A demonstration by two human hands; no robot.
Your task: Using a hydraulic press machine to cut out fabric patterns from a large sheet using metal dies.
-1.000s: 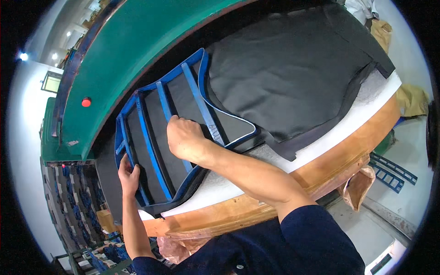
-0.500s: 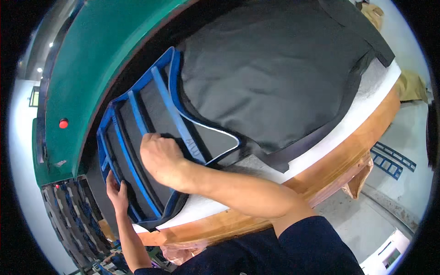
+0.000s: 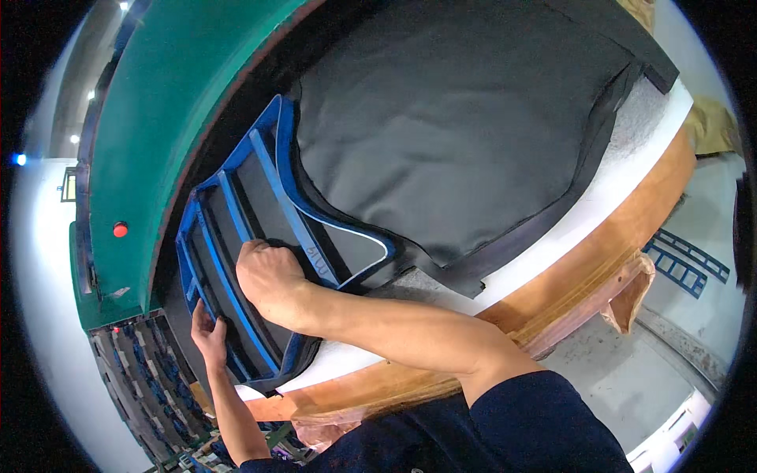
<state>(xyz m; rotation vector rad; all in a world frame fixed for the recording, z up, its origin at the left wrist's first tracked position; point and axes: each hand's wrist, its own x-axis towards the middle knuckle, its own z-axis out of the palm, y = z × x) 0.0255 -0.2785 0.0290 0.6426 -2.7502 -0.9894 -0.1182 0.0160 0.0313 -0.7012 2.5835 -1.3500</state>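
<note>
A blue cutting die (image 3: 277, 169), a curved metal frame with several crossbars, lies on black leather-like sheet material. My right hand (image 3: 272, 280) is closed around a crossbar near the middle of the die, its fingertips hidden beneath the fist. At the die's left outer edge, my left hand (image 3: 208, 340) grips the rim with thumb and fingers. The large black sheet (image 3: 449, 134) stretches right of the die, slightly creased, with a cut, uneven near edge.
A green machine body (image 3: 158, 134) with a red button (image 3: 120, 229) rises at the left and far side. The white board (image 3: 544, 252) under the sheet borders a wooden table edge (image 3: 576, 260). Dark blue frames (image 3: 682, 264) lie on the floor at right; a rack of dies (image 3: 146, 378) stands lower left.
The whole view has shifted and tilted a little. Both hands keep their hold on the cutting die, with little visible movement against the sheet.
</note>
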